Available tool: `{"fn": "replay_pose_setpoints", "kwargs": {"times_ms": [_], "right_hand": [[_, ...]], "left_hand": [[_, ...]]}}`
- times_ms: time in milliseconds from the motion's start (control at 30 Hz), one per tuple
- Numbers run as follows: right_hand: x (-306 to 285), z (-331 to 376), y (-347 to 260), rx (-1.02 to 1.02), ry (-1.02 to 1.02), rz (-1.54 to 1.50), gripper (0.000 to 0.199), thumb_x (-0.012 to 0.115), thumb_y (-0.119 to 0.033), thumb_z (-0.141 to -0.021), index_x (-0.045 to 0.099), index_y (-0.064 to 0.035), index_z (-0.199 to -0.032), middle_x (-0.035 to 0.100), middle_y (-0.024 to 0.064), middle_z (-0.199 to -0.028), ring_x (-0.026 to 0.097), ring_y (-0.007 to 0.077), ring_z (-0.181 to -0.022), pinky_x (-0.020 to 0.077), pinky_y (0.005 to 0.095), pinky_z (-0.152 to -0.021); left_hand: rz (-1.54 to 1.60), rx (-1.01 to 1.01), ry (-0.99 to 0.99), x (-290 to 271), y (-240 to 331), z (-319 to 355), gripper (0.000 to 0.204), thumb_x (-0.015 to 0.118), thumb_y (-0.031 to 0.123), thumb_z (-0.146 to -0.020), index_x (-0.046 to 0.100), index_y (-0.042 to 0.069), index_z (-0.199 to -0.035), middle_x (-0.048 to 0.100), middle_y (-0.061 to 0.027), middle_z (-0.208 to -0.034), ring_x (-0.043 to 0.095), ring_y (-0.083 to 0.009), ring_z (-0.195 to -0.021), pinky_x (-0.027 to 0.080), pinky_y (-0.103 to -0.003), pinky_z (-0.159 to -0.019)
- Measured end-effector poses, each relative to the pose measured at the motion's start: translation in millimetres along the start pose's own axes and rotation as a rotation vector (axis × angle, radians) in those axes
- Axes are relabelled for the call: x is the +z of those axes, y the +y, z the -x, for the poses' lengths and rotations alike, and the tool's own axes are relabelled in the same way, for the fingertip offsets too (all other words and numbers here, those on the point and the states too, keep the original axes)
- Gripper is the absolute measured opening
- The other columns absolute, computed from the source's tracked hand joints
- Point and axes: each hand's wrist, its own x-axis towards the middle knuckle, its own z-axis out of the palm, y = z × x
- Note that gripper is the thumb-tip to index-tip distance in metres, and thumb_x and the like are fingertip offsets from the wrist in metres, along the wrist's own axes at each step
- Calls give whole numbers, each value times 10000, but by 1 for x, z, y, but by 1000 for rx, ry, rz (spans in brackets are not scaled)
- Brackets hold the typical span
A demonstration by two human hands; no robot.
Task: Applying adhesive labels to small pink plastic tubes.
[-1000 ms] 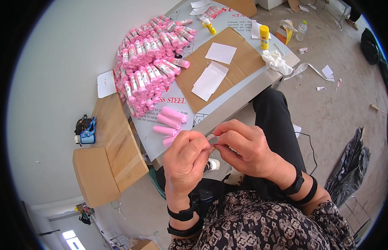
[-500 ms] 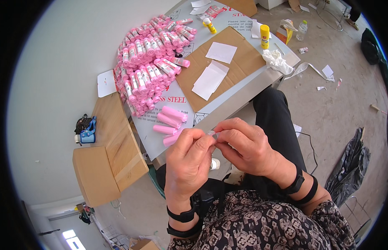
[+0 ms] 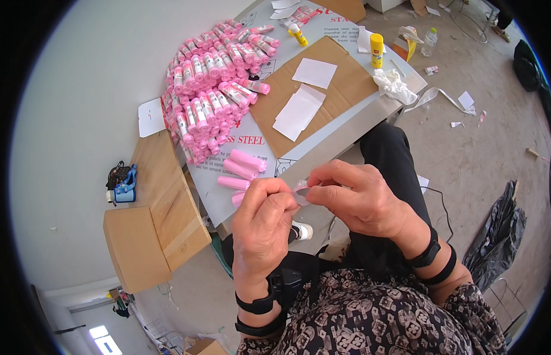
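Both my hands are raised in front of the table's near edge, fingers pinched. Between them is a small, thin paper label (image 3: pixel 301 192), greyish on the side I see, with a bit of pink and white at its upper edge. My right hand (image 3: pixel 355 198) grips its right side between thumb and forefinger. The fingertips of my left hand (image 3: pixel 263 222) close on its left side. Just beyond my left hand lie several plain pink rolls (image 3: pixel 247 161). Past them rises a large pile of pink rolls with printed labels (image 3: pixel 213 65).
A cardboard sheet (image 3: pixel 352 77) on the table (image 3: pixel 228 198) carries white paper slips (image 3: pixel 298 112). Two yellow glue sticks (image 3: pixel 376 52) and crumpled white tissue (image 3: pixel 395 87) are at the far right. A wooden board and cardboard box (image 3: pixel 130 248) stand left; a black plastic bag (image 3: pixel 494 236) lies right.
My hands have drawn slightly apart, so more of the label shows between them. My right hand has shifted a little to the right. The rolls and table items stay put.
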Motion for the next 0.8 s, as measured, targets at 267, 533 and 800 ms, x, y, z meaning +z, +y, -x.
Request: {"fn": "replay_pose_setpoints", "kwargs": {"times_ms": [267, 533, 800], "right_hand": [[5, -1, 2, -38, -36, 95, 196, 643, -35, -694, 541, -21, -861, 535, 87, -799, 575, 238, -593, 487, 330, -505], [-5, -3, -1, 126, -19, -65, 503, 736, -49, -635, 560, -35, -1107, 587, 131, -1068, 600, 324, -927, 504, 372, -729], [15, 15, 20, 355, -191, -396, 557, 748, -17, -664, 549, -55, -1183, 584, 130, -1127, 593, 306, -984, 483, 366, -816]], "left_hand": [[13, -33, -34, 4, 4, -1, 226, 715, -100, -646, 574, -3, -792, 550, -68, -843, 535, -187, -735, 433, -269, -617], [12, 11, 72, 6, 1, 2, 236, 734, -90, -631, 590, 7, -792, 542, -67, -859, 525, -176, -751, 429, -262, -624], [98, 50, 62, 7, 4, 4, 207, 745, -37, -668, 623, 17, -826, 554, -80, -888, 535, -173, -751, 439, -260, -624]]}}
